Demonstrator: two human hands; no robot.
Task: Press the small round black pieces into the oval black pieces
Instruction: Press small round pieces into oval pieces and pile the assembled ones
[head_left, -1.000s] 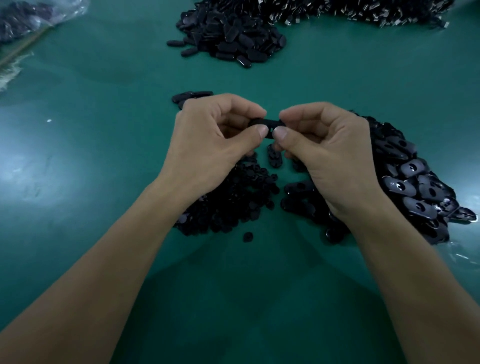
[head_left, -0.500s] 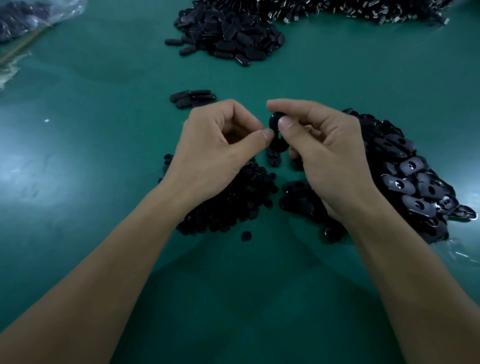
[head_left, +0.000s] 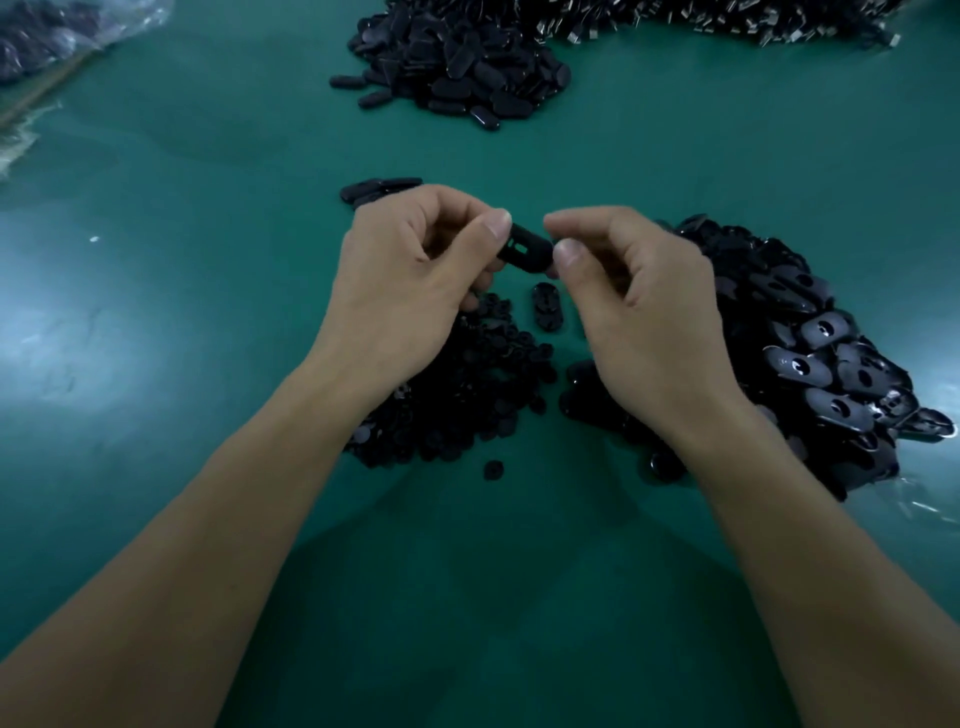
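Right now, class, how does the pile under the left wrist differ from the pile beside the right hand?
The left pile holds small round pieces; the right pile holds larger ovals. The left pile looks dull; the right pile's ovals shine, with holes showing. Both are black, on the green table.

**One oval in hand, stock heaps close by.**
We see a black oval (head_left: 524, 253), slotted face up and tilted, pinched at one end by the left hand (head_left: 410, 280). A loose oval (head_left: 545, 306) lies flat between the rounds heap (head_left: 467, 395) and the ovals heap (head_left: 810, 364).
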